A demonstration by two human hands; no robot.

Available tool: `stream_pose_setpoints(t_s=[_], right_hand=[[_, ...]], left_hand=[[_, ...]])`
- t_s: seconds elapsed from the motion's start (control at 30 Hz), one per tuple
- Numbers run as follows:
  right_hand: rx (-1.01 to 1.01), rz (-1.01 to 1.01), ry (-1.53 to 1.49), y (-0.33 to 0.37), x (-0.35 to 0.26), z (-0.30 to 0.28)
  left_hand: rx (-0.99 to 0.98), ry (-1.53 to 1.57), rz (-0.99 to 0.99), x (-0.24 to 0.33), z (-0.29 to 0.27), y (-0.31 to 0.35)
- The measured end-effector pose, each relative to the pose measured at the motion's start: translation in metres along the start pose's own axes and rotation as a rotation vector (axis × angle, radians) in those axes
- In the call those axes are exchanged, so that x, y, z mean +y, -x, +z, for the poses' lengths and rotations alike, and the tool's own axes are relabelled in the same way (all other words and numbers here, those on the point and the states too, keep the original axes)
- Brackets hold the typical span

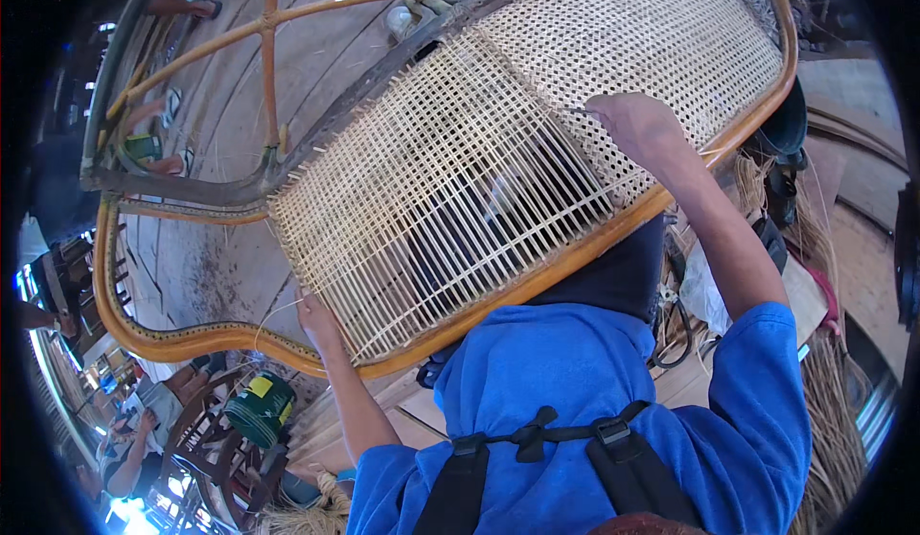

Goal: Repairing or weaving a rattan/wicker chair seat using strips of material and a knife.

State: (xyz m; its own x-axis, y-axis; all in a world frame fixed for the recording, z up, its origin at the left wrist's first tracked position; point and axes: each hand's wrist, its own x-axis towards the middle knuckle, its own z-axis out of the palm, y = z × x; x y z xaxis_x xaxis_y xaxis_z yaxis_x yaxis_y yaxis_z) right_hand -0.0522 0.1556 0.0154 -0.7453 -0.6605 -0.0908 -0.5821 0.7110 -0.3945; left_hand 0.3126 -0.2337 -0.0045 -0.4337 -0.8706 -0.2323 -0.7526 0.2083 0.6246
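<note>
A woven cane panel [374,190] stretches across a curved rattan frame [537,290] in front of me. Its left section has an open lower part where mostly parallel strands run, while the section at the upper right [661,27] is closely woven. My right hand [637,130] is closed over the border between the two sections, with a thin, dark, pointed tool [579,110] sticking out of its fingers. At the panel's lower left edge, my left hand [321,326] has its fingers drawn together by a thin cane strand [273,311] that curves away; its fingertips are partly hidden.
A second rattan frame section with crossing poles [268,22] adjoins at the upper left. Bundles of loose cane [829,420] lie at the right. A green bucket [261,408] stands at the lower left. Other people's feet [196,3] and a seated person [129,453] appear along the left side.
</note>
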Motion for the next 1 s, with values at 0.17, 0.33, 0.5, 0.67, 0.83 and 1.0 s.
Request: stream_pose_setpoints(t_s=[0.17,0.33,0.5,0.67,0.83,1.0], right_hand=[[-0.235,0.056,0.149,-0.018,-0.006,0.003],[-0.179,-0.008,0.143,-0.02,-0.001,0.009],[-0.206,-0.052,0.215,-0.026,-0.016,0.002],[-0.101,-0.222,0.12,-0.034,-0.02,0.002],[-0.571,-0.291,0.455,-0.069,-0.059,-0.004],[-0.811,-0.171,0.751,-0.096,-0.097,-0.002]], left_hand=[[0.011,0.059,-0.097,-0.009,0.002,-0.004],[0.022,0.001,-0.117,-0.006,0.002,-0.005],[-0.018,0.121,-0.137,0.004,0.002,-0.002],[0.006,0.091,-0.177,-0.015,0.002,-0.008],[0.034,0.146,-0.232,-0.015,0.001,-0.007],[0.044,0.069,-0.21,-0.007,-0.003,-0.003]])
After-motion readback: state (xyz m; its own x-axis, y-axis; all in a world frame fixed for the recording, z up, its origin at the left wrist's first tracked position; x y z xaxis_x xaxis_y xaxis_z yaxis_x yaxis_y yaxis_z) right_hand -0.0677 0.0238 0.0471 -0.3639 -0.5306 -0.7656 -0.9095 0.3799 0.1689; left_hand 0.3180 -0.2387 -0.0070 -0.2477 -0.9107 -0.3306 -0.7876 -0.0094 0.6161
